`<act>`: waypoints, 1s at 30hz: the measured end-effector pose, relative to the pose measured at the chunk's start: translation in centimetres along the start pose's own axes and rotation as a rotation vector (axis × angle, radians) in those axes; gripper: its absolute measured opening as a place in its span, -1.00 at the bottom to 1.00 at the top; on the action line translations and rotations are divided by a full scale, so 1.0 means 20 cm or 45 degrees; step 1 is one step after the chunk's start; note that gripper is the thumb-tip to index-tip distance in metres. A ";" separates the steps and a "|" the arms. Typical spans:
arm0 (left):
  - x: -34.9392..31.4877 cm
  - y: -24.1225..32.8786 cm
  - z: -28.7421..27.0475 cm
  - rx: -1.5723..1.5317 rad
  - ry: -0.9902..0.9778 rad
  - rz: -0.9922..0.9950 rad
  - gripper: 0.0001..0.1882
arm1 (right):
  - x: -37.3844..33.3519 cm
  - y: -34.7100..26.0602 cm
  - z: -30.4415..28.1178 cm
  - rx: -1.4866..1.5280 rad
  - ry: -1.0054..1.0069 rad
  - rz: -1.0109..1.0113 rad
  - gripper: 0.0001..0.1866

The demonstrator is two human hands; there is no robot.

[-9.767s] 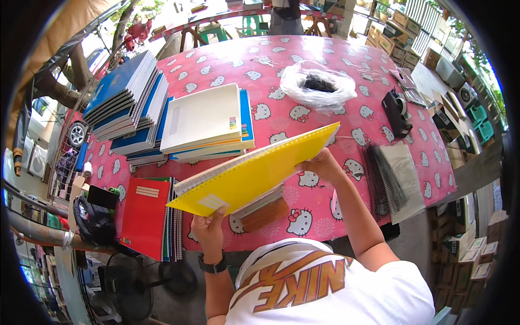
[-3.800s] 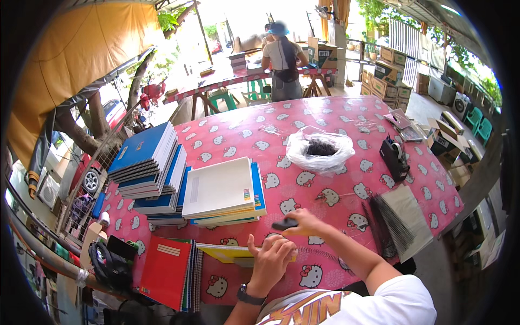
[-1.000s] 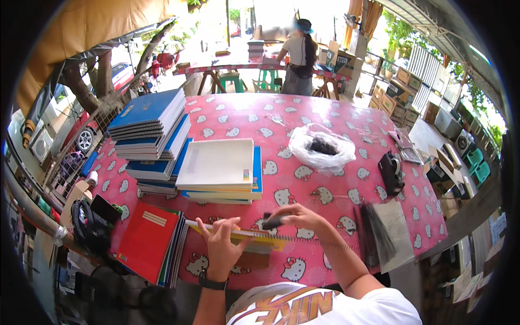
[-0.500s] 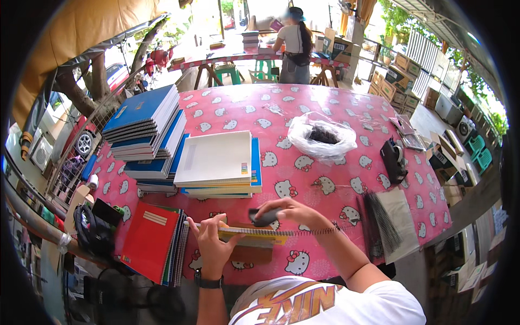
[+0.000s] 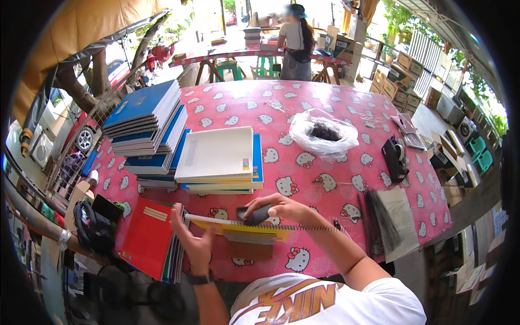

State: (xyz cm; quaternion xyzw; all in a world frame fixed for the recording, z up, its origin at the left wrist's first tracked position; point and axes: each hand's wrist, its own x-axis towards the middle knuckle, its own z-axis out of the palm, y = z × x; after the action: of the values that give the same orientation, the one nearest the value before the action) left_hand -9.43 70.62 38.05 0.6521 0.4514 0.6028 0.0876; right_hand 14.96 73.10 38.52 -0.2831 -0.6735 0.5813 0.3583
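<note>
A yellow-covered spiral notebook (image 5: 277, 233) is tilted up on its edge in front of me, with its spine on top. A dark wire coil (image 5: 319, 228) runs on past the spine's right end. My left hand (image 5: 192, 238) is at the notebook's left end, fingers stretched and spread, thumb near the cover. My right hand (image 5: 281, 208) grips a dark rounded handheld tool (image 5: 257, 215) on the spine; its kind cannot be made out. A brown block (image 5: 252, 249) sits beneath the notebook.
Left lie red-topped notebooks (image 5: 146, 230), blue notebooks (image 5: 143, 105) and white-covered notebooks (image 5: 214, 154). A plastic bag of coils (image 5: 324, 132), a black tape dispenser (image 5: 395, 160) and loose black coils (image 5: 379, 222) are right. A person (image 5: 296, 43) stands at a far table.
My left hand has loosened, its fingers straightening and spreading at the notebook's end. My right hand and the dark tool have shifted slightly left along the spine.
</note>
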 end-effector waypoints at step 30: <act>-0.18 -0.44 0.07 -1.349 0.151 -0.752 -0.58 | 0.23 -0.01 0.08 0.004 -0.123 0.056 -0.57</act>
State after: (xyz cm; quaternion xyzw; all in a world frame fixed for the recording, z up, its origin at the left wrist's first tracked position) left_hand -11.99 73.73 29.32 0.3324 0.2561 0.7308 0.5383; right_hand 10.96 75.81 39.38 -0.2687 -0.6828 0.6031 0.3128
